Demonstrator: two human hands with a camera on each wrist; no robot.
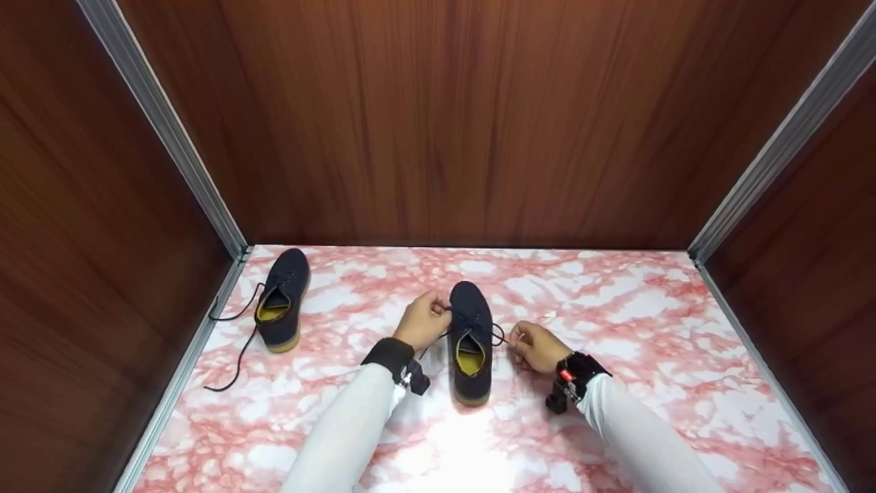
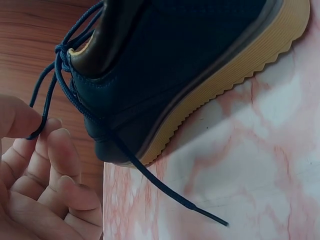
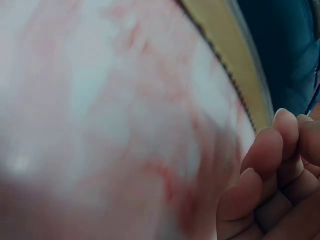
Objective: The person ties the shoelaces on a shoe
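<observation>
A navy shoe [image 1: 468, 298] with a yellow lining and tan sole stands upright in the middle of the marbled table, toe pointing away. Its lace is knotted [image 2: 61, 54] over the tongue. At the shoe's left side my left hand [image 1: 423, 320] pinches a loop of the shoelace [image 2: 48, 100] between thumb and forefinger. A loose lace end [image 2: 155, 180] hangs down past the sole in the left wrist view. To the right of the shoe, my right hand [image 1: 540, 348] pinches lace, pulled out sideways; the right wrist view shows its curled fingers beside the sole.
A second navy shoe [image 1: 292, 263] stands at the back left, its untied laces [image 1: 241, 363] trailing left onto the table [image 1: 616, 424]. Brown wood-grain panels [image 1: 424, 123] with metal edge strips [image 1: 171, 130] enclose the back and both sides.
</observation>
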